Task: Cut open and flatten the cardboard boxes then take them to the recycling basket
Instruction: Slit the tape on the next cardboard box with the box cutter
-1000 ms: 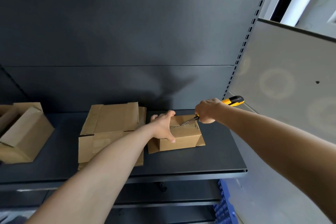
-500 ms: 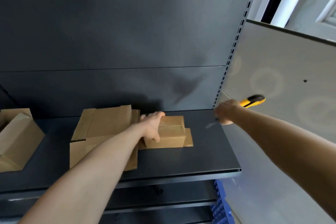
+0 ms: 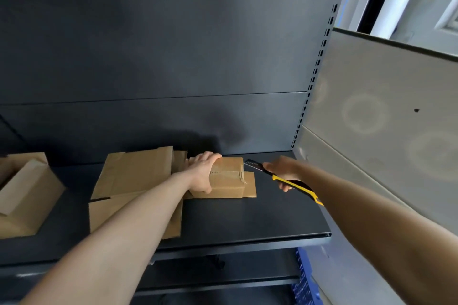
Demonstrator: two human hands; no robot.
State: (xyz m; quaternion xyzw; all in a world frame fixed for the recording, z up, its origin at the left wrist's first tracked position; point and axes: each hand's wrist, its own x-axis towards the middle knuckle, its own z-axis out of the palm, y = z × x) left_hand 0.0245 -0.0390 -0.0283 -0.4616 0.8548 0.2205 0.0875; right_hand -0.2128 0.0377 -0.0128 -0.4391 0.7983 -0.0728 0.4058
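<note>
Dark shelf (image 3: 247, 220), carrying all the cardboard. Left of middle, flattened sheets (image 3: 133, 180), stacked, partly hidden under the left forearm. At the far left, an opened box (image 3: 22, 200), tilted, flaps loose. Just right of the sheets and touching them, the small box (image 3: 230, 180): closed on top, taped seam (image 3: 226, 173) running left to right across the lid, one loose flap flat on the shelf at its right end. Long axis left to right, same as the seam. Below right, under the shelf, a blue basket (image 3: 301, 287), only its edge in view.

Over the small box's left end, the left hand (image 3: 202, 173): fingers curled over the back edge, thumb down the front face, apparently pinning it in place.

Just right of the box and not touching it, the right hand (image 3: 282, 171), wrapped round the yellow-and-black knife (image 3: 295, 182). Blade (image 3: 254, 164) out, pointing left, tip near the box's back right corner but apart from the cardboard.

So: box to the left of the knife hand, seam roughly in line with the blade's heading. Probably next: a cut along the seam from the right end toward the holding hand. Worth minding: left fingers at the seam's far end, straight in the blade's path. Tape down the right face cut or not: cannot tell.
</note>
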